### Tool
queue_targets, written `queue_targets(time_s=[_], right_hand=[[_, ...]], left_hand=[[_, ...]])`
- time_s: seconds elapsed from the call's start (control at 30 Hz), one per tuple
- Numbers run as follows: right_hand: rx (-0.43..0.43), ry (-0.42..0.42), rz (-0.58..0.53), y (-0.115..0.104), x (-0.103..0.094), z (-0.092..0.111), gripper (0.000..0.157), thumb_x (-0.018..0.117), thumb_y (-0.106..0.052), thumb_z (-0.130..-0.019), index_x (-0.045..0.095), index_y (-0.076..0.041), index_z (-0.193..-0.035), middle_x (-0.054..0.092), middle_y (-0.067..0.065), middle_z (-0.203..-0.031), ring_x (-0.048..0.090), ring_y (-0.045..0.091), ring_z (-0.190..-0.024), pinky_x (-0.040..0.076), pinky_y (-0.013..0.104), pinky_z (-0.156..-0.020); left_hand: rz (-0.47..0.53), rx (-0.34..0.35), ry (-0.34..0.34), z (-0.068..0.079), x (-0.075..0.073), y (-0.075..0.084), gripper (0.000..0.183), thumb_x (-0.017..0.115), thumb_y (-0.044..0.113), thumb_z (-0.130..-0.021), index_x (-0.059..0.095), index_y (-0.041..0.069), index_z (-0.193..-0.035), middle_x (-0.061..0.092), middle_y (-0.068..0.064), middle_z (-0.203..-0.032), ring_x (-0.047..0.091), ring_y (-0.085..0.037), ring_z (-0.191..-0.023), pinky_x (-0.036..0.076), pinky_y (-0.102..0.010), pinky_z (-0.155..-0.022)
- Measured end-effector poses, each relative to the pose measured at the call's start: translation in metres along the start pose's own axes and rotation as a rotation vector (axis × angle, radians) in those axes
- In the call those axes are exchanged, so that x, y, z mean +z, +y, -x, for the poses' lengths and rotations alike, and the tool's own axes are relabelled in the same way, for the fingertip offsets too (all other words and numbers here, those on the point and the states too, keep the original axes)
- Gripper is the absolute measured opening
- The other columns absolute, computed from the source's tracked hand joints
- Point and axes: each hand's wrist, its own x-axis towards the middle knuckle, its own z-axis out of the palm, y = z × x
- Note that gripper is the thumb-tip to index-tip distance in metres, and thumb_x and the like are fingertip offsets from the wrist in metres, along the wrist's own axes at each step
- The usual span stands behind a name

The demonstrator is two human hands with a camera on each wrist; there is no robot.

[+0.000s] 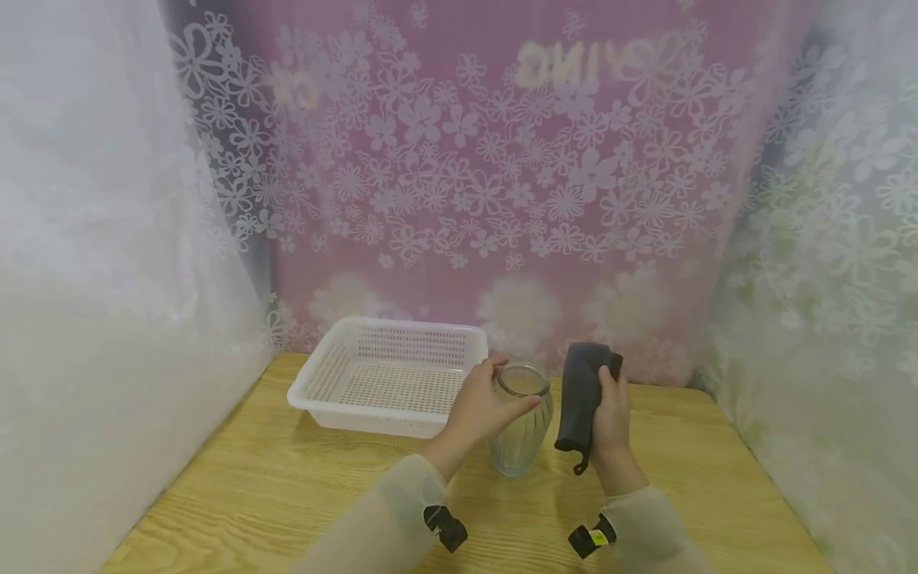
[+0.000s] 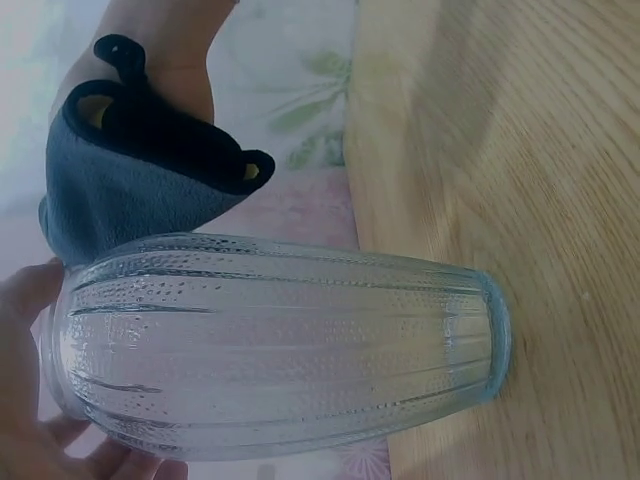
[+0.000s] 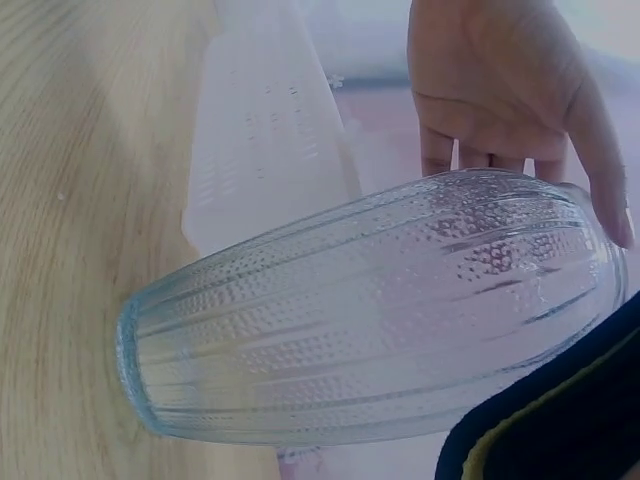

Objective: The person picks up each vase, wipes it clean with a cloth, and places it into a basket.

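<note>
Starting at the left, we see a white basket point(image 1: 390, 373) sitting on the desk point(image 1: 287, 486) with nothing in it. Just right of it, our left hand point(image 1: 479, 410) wraps around the upper part of the glass vase point(image 1: 522, 426), thumb near the rim and fingers curled against the ribbed wall; that grip is closed on the vase. The vase stands upright on the desk, just beside the basket's right end, its long axis vertical, mouth pointing up and base on the wood. Further right, our right hand point(image 1: 610, 414) clutches a dark grey cloth point(image 1: 582, 395), fingers folded around it so that the cloth hangs down close beside the vase.

We judge the wiping as barely begun or about to begin: the cloth is in hand and near the glass, but the head view shows it beside the vase, and we cannot tell whether it touches. The wiping seems mostly left to do.
</note>
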Motion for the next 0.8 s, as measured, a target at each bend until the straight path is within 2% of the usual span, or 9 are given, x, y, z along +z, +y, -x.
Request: queue_targets(time_s=[0.17,0.43,0.7,0.8], right_hand=[[-0.043,0.005,0.008,-0.005,0.004,0.001,0.044,0.033,-0.046,-0.108,0.037,-0.020,-0.143,0.049,0.006,-0.118,0.056,0.016,-0.091,0.051,0.025,-0.073],[-0.249,0.006,0.007,-0.011,0.016,-0.001,0.037,0.042,-0.031,-0.109,0.047,-0.007,-0.136,0.056,0.009,-0.111,0.059,0.018,-0.088,0.054,0.024,-0.072],[-0.374,-0.036,0.117,-0.010,0.032,0.004,0.041,0.042,-0.024,-0.108,0.039,-0.002,-0.143,0.052,0.006,-0.121,0.056,0.020,-0.098,0.051,0.022,-0.076],[-0.416,-0.035,0.177,-0.008,0.037,0.007,0.044,0.042,-0.020,-0.108,0.037,-0.005,-0.149,0.050,0.007,-0.129,0.056,0.018,-0.104,0.050,0.020,-0.080]], left_hand=[[0.070,0.028,-0.060,-0.001,-0.006,-0.001,0.086,0.075,0.056,-0.085,0.040,0.018,-0.153,0.046,-0.008,-0.149,0.047,-0.027,-0.135,0.044,-0.047,-0.106],[0.154,0.067,-0.181,-0.010,-0.010,-0.008,0.084,0.076,0.046,-0.089,0.035,0.013,-0.154,0.039,-0.014,-0.155,0.038,-0.034,-0.142,0.036,-0.053,-0.112],[0.202,0.052,-0.231,-0.013,-0.014,-0.007,0.081,0.076,0.044,-0.089,0.036,0.018,-0.154,0.036,-0.014,-0.157,0.035,-0.037,-0.144,0.035,-0.058,-0.111],[0.214,0.044,-0.237,-0.013,-0.014,-0.008,0.080,0.076,0.045,-0.089,0.037,0.019,-0.154,0.036,-0.012,-0.158,0.035,-0.037,-0.144,0.036,-0.058,-0.110]])
